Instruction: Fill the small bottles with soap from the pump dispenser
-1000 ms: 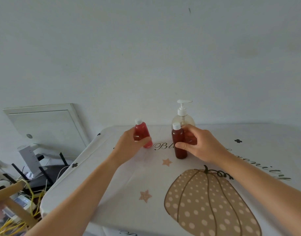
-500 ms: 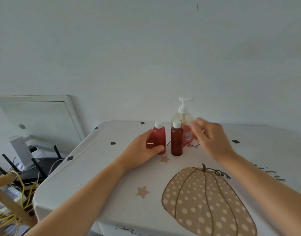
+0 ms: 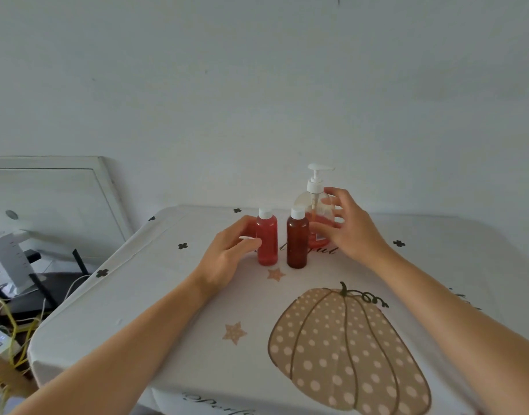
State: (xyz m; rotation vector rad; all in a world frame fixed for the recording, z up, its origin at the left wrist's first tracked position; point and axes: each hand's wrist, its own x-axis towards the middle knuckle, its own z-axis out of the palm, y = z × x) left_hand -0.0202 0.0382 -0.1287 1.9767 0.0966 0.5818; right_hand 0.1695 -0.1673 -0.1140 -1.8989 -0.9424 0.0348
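A person's two bare forearms reach over a desk (image 3: 155,298) covered by a white cloth printed with a large dotted pumpkin (image 3: 347,351), small stars and black crosses. Three containers stand upright close together near the far edge of the desk, about midway along it. The left hand (image 3: 227,259) grips a small red bottle (image 3: 267,242) with a white cap, thumb on its near left side and fingers curled behind it. Just beside it, towards the right edge, stands a small dark brown bottle (image 3: 297,245), also white-capped, with no hand on it. Directly behind the brown bottle, nearest the far edge, is the clear pump dispenser (image 3: 315,202), with a white pump head and pinkish soap low in its body. The right hand (image 3: 351,233) cups the dispenser's right side, fingers spread and curved round its shoulder, thumb across its lower front. Beyond the left edge, a white framed panel (image 3: 47,199) leans on the wall above tangled yellow cables (image 3: 13,336).
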